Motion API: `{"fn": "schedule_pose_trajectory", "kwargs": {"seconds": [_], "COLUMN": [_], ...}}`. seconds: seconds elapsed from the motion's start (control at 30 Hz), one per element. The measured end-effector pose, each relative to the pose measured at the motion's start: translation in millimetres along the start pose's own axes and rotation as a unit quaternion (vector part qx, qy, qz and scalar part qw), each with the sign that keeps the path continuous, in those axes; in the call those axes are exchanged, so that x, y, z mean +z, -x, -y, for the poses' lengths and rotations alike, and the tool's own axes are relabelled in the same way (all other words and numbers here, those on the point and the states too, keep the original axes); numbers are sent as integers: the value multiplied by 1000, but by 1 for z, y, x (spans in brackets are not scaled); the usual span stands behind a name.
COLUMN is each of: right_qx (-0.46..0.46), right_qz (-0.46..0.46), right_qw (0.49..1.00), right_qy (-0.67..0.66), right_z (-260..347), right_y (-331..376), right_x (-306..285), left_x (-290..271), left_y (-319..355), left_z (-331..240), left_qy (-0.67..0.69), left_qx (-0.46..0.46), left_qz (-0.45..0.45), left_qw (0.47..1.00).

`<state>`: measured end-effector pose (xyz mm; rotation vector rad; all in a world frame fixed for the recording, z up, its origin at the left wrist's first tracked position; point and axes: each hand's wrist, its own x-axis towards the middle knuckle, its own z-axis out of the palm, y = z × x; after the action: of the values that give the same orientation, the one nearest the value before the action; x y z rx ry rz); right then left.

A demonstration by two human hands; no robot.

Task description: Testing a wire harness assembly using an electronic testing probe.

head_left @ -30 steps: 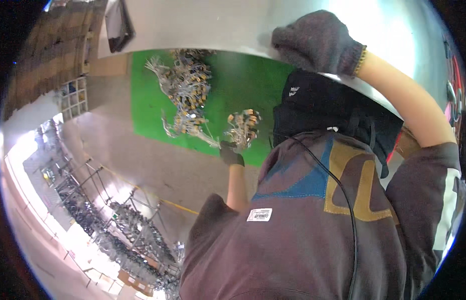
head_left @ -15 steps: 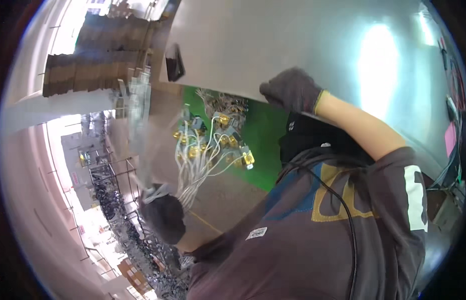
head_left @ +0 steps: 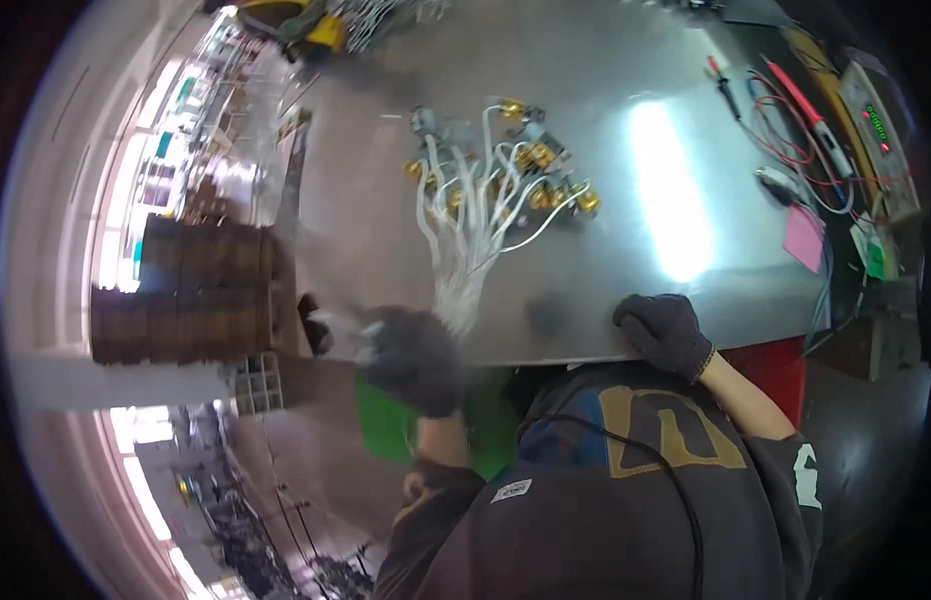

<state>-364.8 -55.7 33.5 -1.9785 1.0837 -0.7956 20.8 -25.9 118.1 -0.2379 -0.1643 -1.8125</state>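
The left hand [head_left: 415, 358] gripped the wire bundle [head_left: 485, 215] by its tail—the right hand [head_left: 665, 332], curled, steadied itself on the bench [head_left: 625, 80] edge.

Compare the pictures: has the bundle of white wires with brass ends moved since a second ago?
Yes. The bundle of white wires was over the green mat beside the metal table; now it lies on the tabletop, held at its near end by the left hand.
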Motion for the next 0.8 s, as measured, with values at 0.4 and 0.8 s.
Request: {"fn": "schedule_pose_trajectory", "kwargs": {"seconds": [0.4,0.8], "right_qx": [82,-104], "right_qz": [-33,13], "right_qw": [966,991], "right_qy": [-242,-89], "right_z": [63,122], "right_y": [-71,-90], "right_x": [-41,-11], "left_x": [-197,-114], "left_y": [-66,-127], "left_z": [147,161], "left_qy": [-924,-830], "left_qx": [79,-244], "left_qz": [153,110], "left_qw": [342,490]}}
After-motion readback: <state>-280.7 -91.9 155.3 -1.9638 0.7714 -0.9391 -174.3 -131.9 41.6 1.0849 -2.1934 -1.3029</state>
